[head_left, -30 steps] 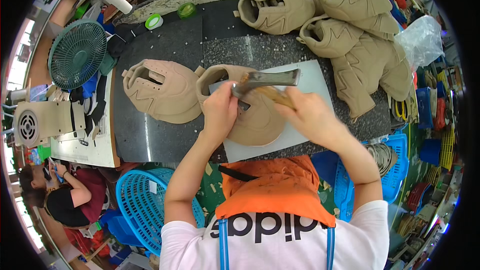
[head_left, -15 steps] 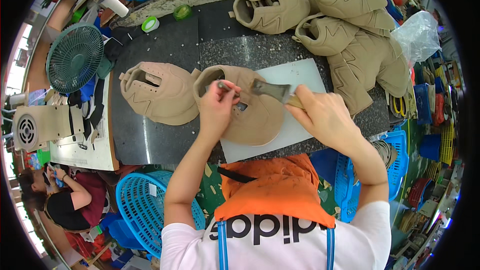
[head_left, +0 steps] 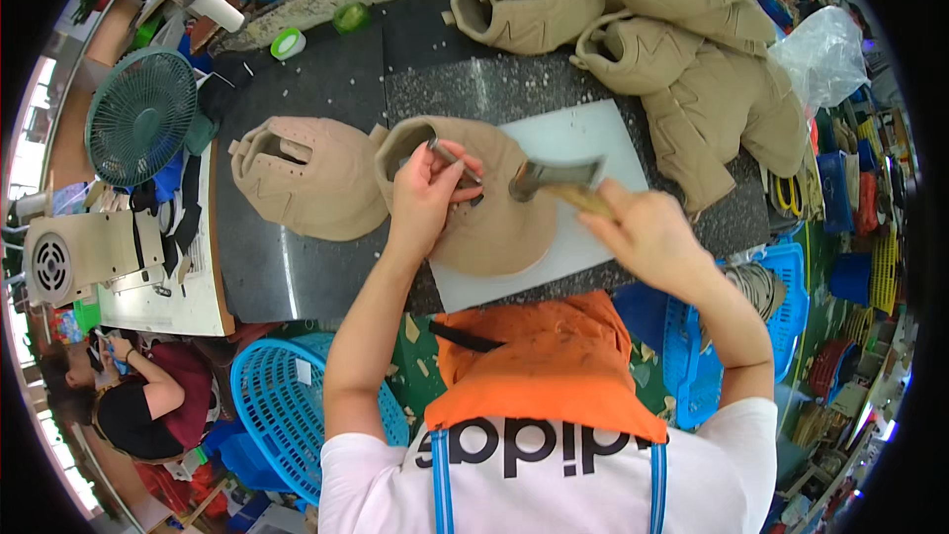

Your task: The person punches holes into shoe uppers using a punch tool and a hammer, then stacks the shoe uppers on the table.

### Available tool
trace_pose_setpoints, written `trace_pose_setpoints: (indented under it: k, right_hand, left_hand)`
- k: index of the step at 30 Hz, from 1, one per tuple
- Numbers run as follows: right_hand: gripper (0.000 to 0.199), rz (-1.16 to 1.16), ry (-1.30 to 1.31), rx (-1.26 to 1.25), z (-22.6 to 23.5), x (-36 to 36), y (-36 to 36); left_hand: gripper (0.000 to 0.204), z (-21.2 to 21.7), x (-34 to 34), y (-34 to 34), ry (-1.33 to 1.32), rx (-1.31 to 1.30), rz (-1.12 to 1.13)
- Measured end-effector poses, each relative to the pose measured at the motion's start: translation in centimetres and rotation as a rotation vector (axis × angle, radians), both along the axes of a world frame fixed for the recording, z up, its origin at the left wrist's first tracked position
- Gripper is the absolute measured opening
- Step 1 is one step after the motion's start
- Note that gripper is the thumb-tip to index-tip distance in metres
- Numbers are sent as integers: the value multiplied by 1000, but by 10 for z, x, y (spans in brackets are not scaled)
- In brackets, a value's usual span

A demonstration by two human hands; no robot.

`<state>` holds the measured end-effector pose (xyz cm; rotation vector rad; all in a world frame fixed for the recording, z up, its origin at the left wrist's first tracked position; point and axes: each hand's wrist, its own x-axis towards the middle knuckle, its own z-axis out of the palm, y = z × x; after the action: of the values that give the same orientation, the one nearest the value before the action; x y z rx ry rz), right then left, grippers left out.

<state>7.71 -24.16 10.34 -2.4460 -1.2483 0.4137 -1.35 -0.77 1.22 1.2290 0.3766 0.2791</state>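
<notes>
In the head view, just above the frame's centre, our left hand (head_left: 423,200) pinches a slim metal punch (head_left: 453,160) upright on the tan shoe upper (head_left: 489,218), which lies on the pale cutting board (head_left: 583,138), while our right hand (head_left: 643,232) is wrapped round the handle of a hammer (head_left: 554,178) raised beside it. We judge the punching step is in hand; the next blow calls for a square hit on the punch head, clear of our fingers.

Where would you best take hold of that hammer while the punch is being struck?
Judging by its pose, grip the hammer by its wooden handle, coming from the person's right. The metal head points left toward the punch pinched in the left hand; the handle trails right, where the right hand already wraps it.
</notes>
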Motion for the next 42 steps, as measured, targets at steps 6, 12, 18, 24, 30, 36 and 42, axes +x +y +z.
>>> trace_pose_setpoints:
  k: [6, 12, 18, 24, 30, 36, 42]
  right_hand:
    - [26, -297, 229, 633, 60, -12, 9]
    - [22, 33, 0, 111, -16, 2, -3]
    - [27, -368, 531, 494, -78, -5, -24]
    - [25, -699, 946, 752, -80, -7, -22]
    - [24, -541, 896, 684, -87, -5, -30]
    - [23, -565, 866, 661, -87, -4, -27]
    - [21, -585, 907, 740, -89, -10, -26]
  left_hand:
    - [5, -3, -2, -6, 86, 213, -56]
    - [10, 7, -2, -9, 113, 719, -48]
    - [16, 51, -39, 54, 133, 319, -93]
    - [13, 104, -83, 133, 233, 1027, -180]
    - [15, 73, -93, 216, 673, 1162, -105]
    - [17, 75, 5, 114, 148, 1182, 91]
    - [19, -29, 189, 36, 142, 220, -154]
